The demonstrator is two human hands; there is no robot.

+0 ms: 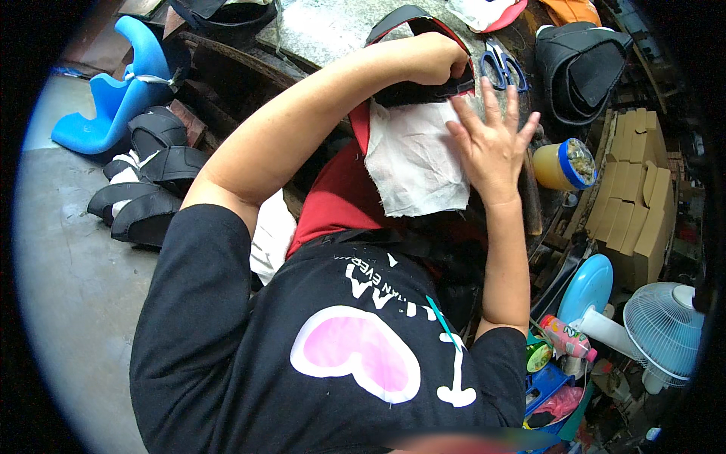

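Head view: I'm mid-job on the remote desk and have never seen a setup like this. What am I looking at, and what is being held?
There is no machine here. A camera worn on a person's head looks down, so picture left is their left. The black shirt is the wearer's.

The left hand curls at the rim of a red-edged black piece; its fingertips are partly hidden, so I can't confirm its grip. The right hand is open, fingers spread, at the right edge of a white cloth. It shows no grip.

Just beyond the right hand lie scissors with dark blue handles. A blue-rimmed jar is to its right.
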